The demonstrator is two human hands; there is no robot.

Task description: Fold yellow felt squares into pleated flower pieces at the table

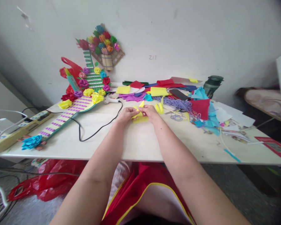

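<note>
Both hands meet over the middle of the white counter, and between them is a piece of yellow paper! The left hand pinches it from one side, thumb and fingers closed on it; the right hand has it pinched from the other, fingertips close to the left's. Just under the hands, more yellow paper lies on the counter, and just beyond the right hand sit some yellow strips.

Look to the left: a black cord curls over the counter, running from a white tool, probably a glue gun. Beside it lies a long board striped in purple, with yellow paper flowers at the far end and a blue paper flower at the near end. Further back, a green striped piece leans up near the wall, flowers down its sides, with a colourful bouquet up behind it.

Over on the right, purple yarn lies in a tangle, a red sheet next to it, blue paper beside that, and a dark green bottle stands behind. Along the wall, coloured sheets pile up, a yellow sheet on top!
</note>
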